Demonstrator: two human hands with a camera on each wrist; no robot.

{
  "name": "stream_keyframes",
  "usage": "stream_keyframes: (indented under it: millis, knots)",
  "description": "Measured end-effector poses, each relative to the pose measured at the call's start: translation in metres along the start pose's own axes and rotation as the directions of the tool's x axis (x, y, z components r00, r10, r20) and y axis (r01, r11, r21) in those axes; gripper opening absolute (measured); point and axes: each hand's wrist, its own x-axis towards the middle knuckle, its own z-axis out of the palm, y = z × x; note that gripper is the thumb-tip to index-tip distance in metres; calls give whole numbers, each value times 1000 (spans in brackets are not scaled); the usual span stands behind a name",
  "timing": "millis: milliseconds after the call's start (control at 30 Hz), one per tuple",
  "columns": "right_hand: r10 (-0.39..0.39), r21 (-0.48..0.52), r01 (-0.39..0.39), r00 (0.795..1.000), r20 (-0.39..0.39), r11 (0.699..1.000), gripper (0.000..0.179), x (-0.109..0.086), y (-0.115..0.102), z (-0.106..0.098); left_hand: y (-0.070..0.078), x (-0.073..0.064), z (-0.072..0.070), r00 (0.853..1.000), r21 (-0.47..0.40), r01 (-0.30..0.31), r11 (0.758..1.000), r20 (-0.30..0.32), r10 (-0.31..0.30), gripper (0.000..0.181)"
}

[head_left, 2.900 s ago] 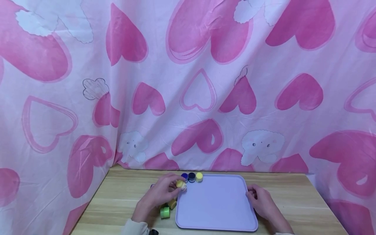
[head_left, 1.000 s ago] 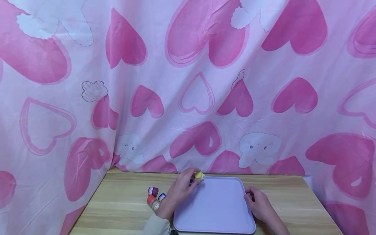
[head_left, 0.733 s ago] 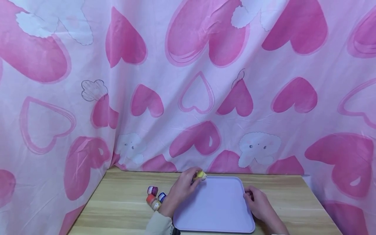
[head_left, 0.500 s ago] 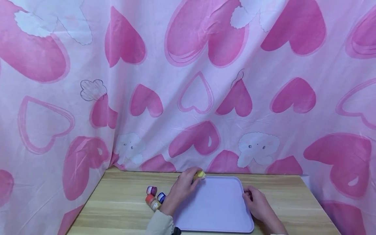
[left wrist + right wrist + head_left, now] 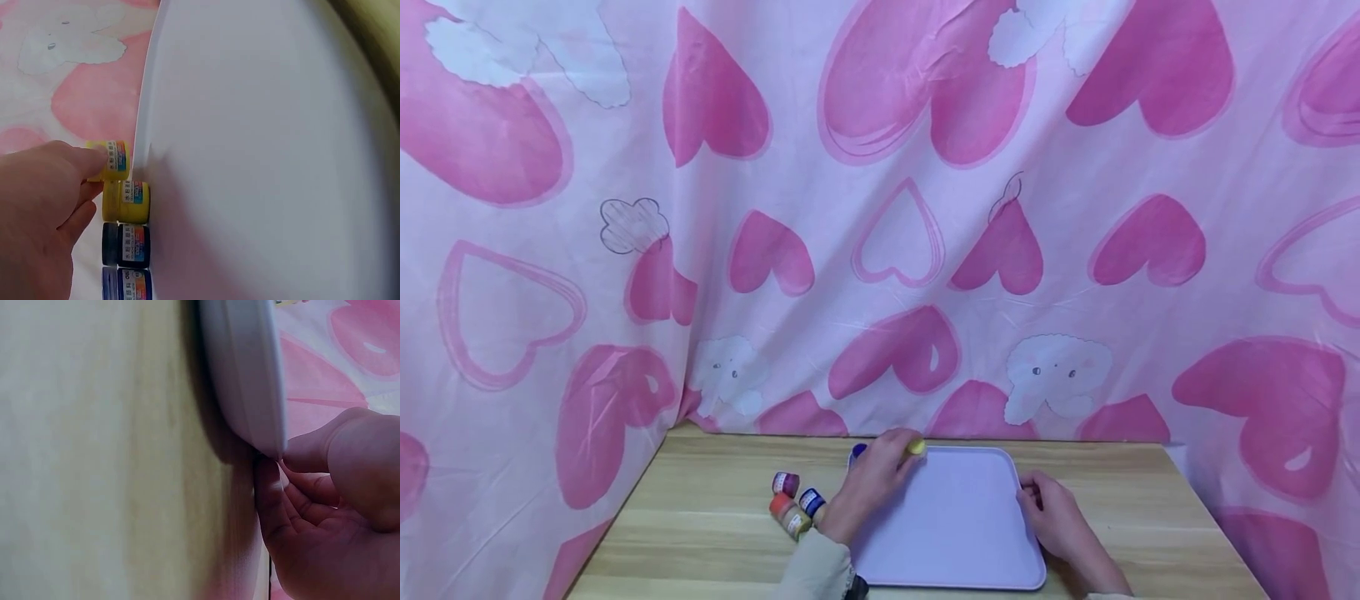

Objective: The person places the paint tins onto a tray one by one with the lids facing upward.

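My left hand pinches a small yellow paint jar between thumb and fingers at the far edge of a lilac tray. In the left wrist view, that jar sits at the end of a row along the rim, beside another yellow jar, a black jar and a blue jar. From the head view, the hand covers most of this row. On the opposite side, my right hand holds the tray's right rim between thumb and fingers.
Left of the tray, several more paint jars lie on the wooden table: a purple jar, a blue one and an orange-lidded jar. My left forearm partly hides that group. A pink heart-patterned curtain hangs behind the table.
My left hand has carried the yellow jar from the tray's left edge rightward to the end of the row. During the last second it moved only slightly. The right hand stays at the rim.
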Motion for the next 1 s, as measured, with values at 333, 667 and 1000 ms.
stream_keyframes:
  millis: [333, 667, 1000]
  knots:
    - [40, 10, -40, 999, 27, 999, 23, 2, 0, 0, 2, -2, 3, 1000, 61, 14, 998, 10, -14, 16]
    - [35, 20, -35, 999, 30, 999, 24, 4, 1, -1, 1, -2, 5, 1000, 87, 23, 996, 0, -23, 18]
    - [62, 29, -63, 997, 43, 998, 28, 6, 4, -1, -1, -6, 7, 999, 108, -23, 994, -25, 26, 34]
